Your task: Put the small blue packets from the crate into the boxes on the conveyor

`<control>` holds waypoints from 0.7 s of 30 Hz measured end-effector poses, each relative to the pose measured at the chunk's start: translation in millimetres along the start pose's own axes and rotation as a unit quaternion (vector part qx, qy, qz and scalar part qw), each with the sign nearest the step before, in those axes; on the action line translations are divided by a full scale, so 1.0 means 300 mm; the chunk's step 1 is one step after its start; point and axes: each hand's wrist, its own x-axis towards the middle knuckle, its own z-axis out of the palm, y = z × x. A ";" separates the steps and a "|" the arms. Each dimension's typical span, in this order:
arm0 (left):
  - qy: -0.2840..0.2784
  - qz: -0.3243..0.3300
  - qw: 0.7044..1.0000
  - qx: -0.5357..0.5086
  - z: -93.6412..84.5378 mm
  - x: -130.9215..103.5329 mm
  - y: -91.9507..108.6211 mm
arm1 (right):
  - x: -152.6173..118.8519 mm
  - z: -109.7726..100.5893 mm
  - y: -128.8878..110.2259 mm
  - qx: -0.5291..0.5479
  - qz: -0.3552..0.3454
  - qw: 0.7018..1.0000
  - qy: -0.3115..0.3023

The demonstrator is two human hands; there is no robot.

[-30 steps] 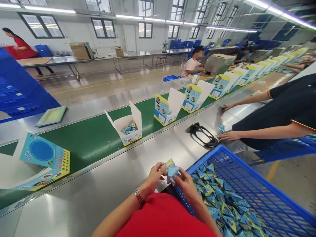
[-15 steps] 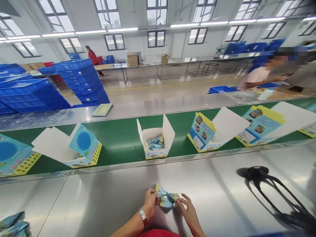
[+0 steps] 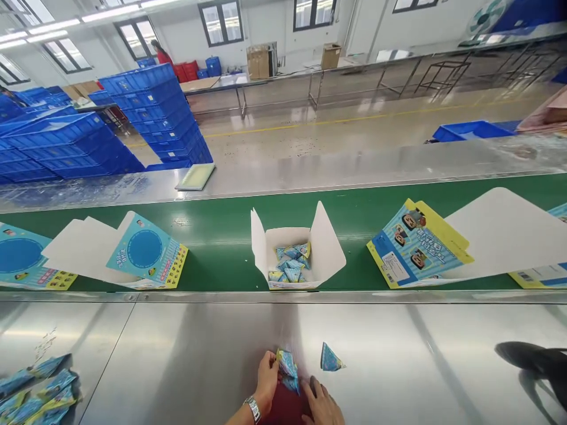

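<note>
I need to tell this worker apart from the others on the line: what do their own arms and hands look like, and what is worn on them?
Both hands are bare, no gloves. The left hand has a silver metal-link wristwatch on its wrist, and the forearm behind it shows no sleeve. The right hand wears no ring or band that can be seen. A red garment shows between them.

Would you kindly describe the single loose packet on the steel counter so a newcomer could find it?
Start at the green belt, then the steel counter in front of it. The packet lies there alone, right of the left hand, a small blue triangle no fingers touch.
</note>
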 end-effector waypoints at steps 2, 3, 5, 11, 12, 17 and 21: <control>-0.007 0.003 1.000 -0.021 0.003 0.016 -0.007 | 0.030 0.003 -0.016 -0.005 -0.048 0.999 0.003; -0.010 -0.001 0.999 -0.035 0.005 0.020 -0.009 | 0.040 0.004 -0.033 -0.017 -0.081 0.997 0.002; -0.010 -0.014 0.997 -0.071 0.009 0.018 -0.010 | 0.054 0.008 -0.077 -0.045 -0.145 0.988 0.001; 0.046 -0.049 0.979 -0.191 -0.025 -0.040 0.007 | 0.066 0.005 -0.137 -0.026 -0.192 0.980 0.052; 0.055 -0.051 0.976 -0.203 -0.043 -0.062 0.022 | 0.058 -0.016 -0.134 -0.005 -0.193 0.979 0.059; 0.002 0.008 0.967 -0.255 -0.161 -0.276 0.217 | -0.137 -0.312 -0.128 0.189 -0.155 0.964 0.108; -0.168 0.112 0.936 -0.290 -0.216 -0.510 0.435 | -0.460 -0.677 -0.168 0.585 -0.079 0.804 0.067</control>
